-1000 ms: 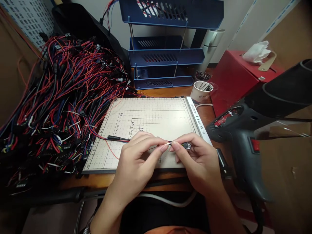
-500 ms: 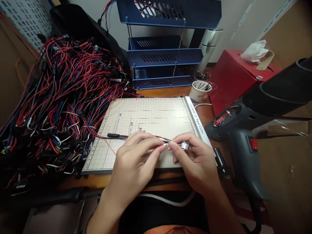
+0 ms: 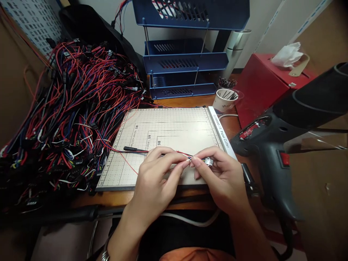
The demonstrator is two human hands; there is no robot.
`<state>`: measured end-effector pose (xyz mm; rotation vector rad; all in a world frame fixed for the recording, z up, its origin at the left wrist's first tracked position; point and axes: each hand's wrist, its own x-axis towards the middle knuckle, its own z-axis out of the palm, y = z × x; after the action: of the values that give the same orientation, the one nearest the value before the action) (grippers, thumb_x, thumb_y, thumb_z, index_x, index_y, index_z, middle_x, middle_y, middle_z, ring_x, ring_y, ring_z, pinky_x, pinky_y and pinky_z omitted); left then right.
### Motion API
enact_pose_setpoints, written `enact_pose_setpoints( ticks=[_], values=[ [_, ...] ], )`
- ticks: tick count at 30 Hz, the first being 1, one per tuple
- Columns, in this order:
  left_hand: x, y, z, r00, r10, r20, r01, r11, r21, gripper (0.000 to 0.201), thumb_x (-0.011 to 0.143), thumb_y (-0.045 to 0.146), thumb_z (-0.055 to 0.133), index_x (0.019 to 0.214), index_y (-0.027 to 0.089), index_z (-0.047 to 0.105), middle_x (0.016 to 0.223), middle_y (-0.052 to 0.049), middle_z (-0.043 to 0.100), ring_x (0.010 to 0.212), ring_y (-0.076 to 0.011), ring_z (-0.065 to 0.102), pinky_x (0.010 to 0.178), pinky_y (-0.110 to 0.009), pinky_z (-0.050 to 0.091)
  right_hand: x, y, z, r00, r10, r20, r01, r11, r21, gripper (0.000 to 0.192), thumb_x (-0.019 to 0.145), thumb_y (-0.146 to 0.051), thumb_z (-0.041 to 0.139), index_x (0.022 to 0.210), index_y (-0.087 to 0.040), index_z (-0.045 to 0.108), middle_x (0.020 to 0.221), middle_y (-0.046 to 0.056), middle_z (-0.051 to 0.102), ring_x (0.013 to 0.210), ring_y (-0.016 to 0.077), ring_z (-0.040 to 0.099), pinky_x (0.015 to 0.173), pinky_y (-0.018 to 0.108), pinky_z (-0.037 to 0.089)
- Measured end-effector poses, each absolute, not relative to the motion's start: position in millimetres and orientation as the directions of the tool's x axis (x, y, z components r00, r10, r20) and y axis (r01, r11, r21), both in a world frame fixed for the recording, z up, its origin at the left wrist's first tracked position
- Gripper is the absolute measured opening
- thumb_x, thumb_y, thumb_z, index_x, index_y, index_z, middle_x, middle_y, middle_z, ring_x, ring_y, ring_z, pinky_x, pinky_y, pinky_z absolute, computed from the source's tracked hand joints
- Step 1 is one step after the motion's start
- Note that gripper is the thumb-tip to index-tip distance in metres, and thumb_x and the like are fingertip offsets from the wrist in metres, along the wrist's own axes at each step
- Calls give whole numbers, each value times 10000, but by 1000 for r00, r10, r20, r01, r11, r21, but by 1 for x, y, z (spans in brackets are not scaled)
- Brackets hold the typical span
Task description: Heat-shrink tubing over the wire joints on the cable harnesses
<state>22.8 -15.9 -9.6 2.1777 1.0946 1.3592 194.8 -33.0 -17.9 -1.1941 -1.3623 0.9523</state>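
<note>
Left hand [image 3: 160, 174] pinches the thin wires [image 3: 182, 153], right hand [image 3: 220, 174] grips the small connector [image 3: 208, 161] at their end, both closed tight, low over the paper cutter [image 3: 174, 130] on the bench [image 3: 190, 101]

Since a second ago the small connector [image 3: 208, 161] in the right hand [image 3: 221, 177] shows its pale face instead of its dark side (turned between the fingertips). The left hand [image 3: 157, 177] now pinches nearer it, on the thin wires [image 3: 185, 155].
</note>
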Motion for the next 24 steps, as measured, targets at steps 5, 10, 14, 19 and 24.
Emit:
enact_pose_setpoints(
  ticks=[5,10,14,19,24],
  values=[
    [24,-17,-9,234,779,582,416,-621,664,138,958,62,680,987,185,737,926,-45,772,931,-172,703,838,-272,576,194,-31,-18,59,979,195,133,186,-974,193,1003,-366,695,911,-196,697,781,31,708,589,135,607,498,243,440],
    [24,-17,-9,231,795,561,414,-602,682,126,965,64,671,983,172,734,929,-40,769,929,-152,702,850,-250,565,195,-32,-19,63,977,202,116,194,-974,208,1003,-368,695,898,-188,685,776,33,699,594,133,604,501,241,443],
    [24,-17,-10,227,799,557,398,-598,695,122,972,67,671,993,163,743,941,-43,769,930,-142,701,852,-242,556,195,-33,-19,61,978,200,131,190,-973,213,1001,-366,697,895,-181,687,760,27,686,595,127,598,503,233,434],
    [24,-18,-8,208,791,575,366,-608,705,134,967,67,692,994,180,759,923,-26,787,888,-139,694,825,-253,554,196,-33,-20,44,980,193,123,186,-975,218,1003,-365,697,892,-178,690,766,28,687,598,123,596,505,229,427],
    [23,-18,-7,193,811,552,345,-583,736,129,967,78,698,986,179,776,921,-28,787,883,-144,698,825,-272,546,198,-33,-20,22,982,190,135,185,-973,234,1007,-369,683,884,-171,688,756,32,684,605,134,597,519,242,436]
  ],
)
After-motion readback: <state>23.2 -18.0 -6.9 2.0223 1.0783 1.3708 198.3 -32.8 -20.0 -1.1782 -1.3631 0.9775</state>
